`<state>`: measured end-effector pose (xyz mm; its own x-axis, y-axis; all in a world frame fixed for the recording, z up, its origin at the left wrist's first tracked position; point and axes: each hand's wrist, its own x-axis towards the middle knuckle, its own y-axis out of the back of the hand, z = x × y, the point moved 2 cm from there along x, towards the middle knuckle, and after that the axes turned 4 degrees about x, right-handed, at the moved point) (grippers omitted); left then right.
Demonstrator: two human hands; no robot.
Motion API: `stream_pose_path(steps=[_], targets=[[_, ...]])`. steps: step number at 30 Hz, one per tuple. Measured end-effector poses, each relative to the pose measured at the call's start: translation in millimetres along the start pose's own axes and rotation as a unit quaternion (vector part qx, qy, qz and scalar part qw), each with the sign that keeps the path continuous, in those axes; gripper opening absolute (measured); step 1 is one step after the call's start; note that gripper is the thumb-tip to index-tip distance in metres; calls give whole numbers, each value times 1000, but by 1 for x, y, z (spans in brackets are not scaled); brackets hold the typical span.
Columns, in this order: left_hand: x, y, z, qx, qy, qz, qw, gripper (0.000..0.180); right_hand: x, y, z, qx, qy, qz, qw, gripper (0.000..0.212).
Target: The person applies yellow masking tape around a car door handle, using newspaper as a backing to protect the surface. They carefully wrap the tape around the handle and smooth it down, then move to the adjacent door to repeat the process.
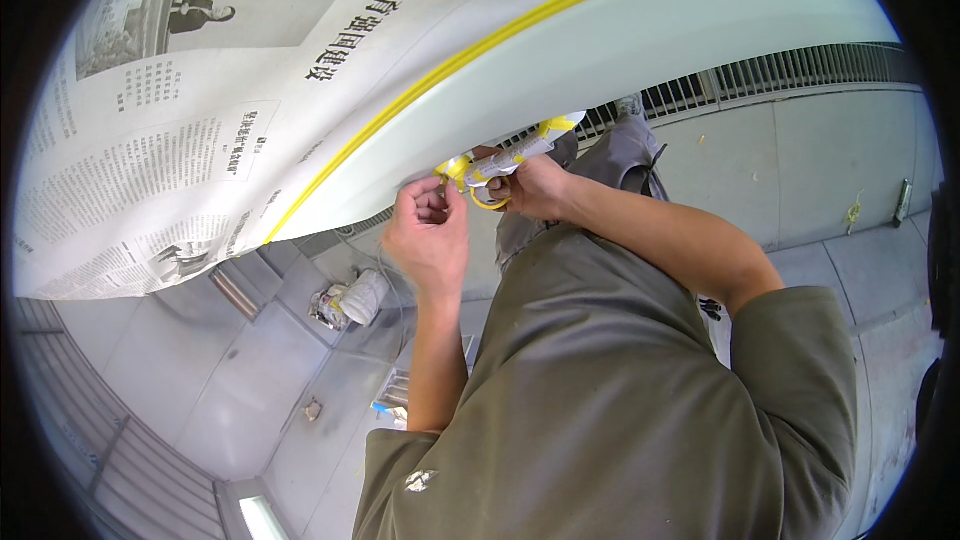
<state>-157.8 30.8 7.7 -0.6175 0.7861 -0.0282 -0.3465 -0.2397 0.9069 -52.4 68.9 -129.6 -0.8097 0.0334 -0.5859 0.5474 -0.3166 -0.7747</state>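
Note:
My right hand [538, 188] is closed round a roll of yellow masking tape [488, 204], whose rim shows as a thin ring below the fingers. Against the same hand lies a crumpled strip of printed paper [512, 157] with yellow tape on both ends. My left hand [428, 230] is curled, thumb and forefinger pinched at the end of yellow tape [456, 168] on the strip's near-left tip. Beyond both hands curves a smooth pale panel [590, 25]. Newspaper sheets [200, 90] cover its left part, edged by a long yellow tape line [430, 75].
A long floor grating [760, 80] runs behind the panel over grey floor plates [810, 155]. At lower left stand a whitish bundle [362, 298] and a metal-edged step [235, 295]. A small scrap [313, 409] lies on the floor.

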Motion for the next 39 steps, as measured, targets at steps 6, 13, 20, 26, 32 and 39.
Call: stream_pose_path(steps=[6,13,20,26,32,39], targets=[[-10,3,-12,116,-156,4,981,37,15,6,5,-98,-56,-23,993,19],[-36,-1,-35,166,-177,-35,970,58,-1,8,7,-280,-28,-83,956,20],[-46,25,-30,-2,-115,-92,989,45,-90,-2,1,-605,296,-189,715,25],[-46,41,-7,-126,-87,-222,963,31,-114,-19,3,-671,426,-230,562,21],[-53,39,-1,-200,-161,-134,957,20,-121,-23,9,-673,451,-232,538,22],[-58,45,10,-66,-182,-60,979,12,-117,-14,13,-623,471,-103,616,24]])
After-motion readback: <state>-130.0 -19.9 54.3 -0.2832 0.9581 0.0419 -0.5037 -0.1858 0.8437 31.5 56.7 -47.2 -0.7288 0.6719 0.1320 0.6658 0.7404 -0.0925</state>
